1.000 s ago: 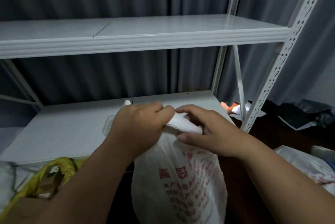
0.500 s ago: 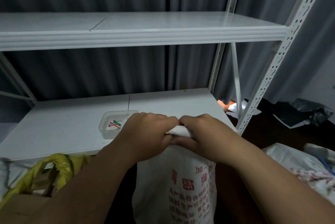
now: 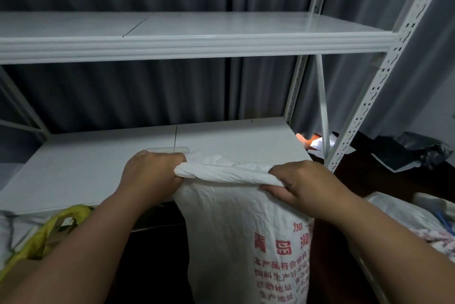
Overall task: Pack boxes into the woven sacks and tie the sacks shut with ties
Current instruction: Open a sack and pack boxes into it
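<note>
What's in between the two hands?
In the head view, the sack's rolled-up white top edge stretches between the left hand and right hand.

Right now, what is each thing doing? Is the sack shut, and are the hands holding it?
Sack: upright, mouth folded into a roll, no tie on it that shows.
Left hand: grips the roll's left end.
Right hand: grips the roll's right end.
Tray: on the lower shelf, mostly hidden behind the left hand.
Yellow bag: crumpled, lower left.
</note>
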